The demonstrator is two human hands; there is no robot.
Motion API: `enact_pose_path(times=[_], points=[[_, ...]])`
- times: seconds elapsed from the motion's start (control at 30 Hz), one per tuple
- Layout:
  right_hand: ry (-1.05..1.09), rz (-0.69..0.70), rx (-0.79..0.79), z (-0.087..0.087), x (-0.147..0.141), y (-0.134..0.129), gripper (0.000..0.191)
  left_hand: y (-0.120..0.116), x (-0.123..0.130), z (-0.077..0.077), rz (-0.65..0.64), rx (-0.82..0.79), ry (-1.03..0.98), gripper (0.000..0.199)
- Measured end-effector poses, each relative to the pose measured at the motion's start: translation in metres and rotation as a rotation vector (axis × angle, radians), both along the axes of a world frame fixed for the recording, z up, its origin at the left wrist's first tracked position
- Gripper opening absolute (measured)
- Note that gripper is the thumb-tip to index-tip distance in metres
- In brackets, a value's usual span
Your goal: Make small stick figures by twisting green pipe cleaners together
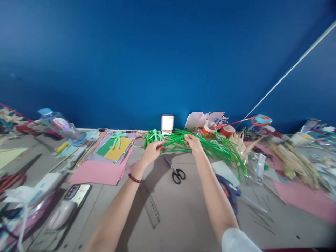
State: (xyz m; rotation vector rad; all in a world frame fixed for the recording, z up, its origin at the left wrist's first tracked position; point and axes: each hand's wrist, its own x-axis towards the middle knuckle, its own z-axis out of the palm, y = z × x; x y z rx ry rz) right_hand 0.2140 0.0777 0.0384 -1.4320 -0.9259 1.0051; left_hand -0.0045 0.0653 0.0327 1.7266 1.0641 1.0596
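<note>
A thin green stem (174,141) stretches between my two hands above the table. My left hand (154,151) has its fingers closed round the stem's left end. My right hand (193,142) pinches the same stem toward its right end. Behind and to the right of my right hand lies a loose heap of long green stems (223,148). A bundle of small light-green figures (154,135) is just behind my left hand. Scissors with black handles (178,175) rest on the table below the hands, and a clear ruler (150,204) lies nearer to me.
Pink paper (97,172) and a green and yellow sheet (114,148) lie left, near a plastic bottle (59,122). A blue glue gun (229,190) is beside my right forearm. Orange cups (228,130) stand behind the stems. A phone (78,192) lies front left.
</note>
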Motion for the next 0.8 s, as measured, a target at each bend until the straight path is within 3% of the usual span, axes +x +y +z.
enact_pose_path(times=[0.17,0.43,0.53,0.6,0.8], points=[[-0.075,-0.049,0.026,-0.002,-0.002,0.000,0.040,-0.001,0.000,-0.004,0.043,0.062,0.222,0.024],[-0.134,-0.100,0.032,-0.006,-0.003,0.001,0.039,-0.010,0.008,0.003,0.289,0.237,0.448,0.018],[-0.150,-0.108,0.031,-0.006,-0.004,0.001,0.039,-0.011,0.009,0.003,0.363,0.220,0.507,0.016],[-0.155,-0.111,0.027,-0.006,-0.005,0.001,0.039,-0.011,0.009,0.003,0.346,0.175,0.537,0.016],[-0.143,-0.114,0.001,-0.009,-0.003,0.002,0.037,-0.004,0.006,0.004,0.254,0.026,0.206,0.019]])
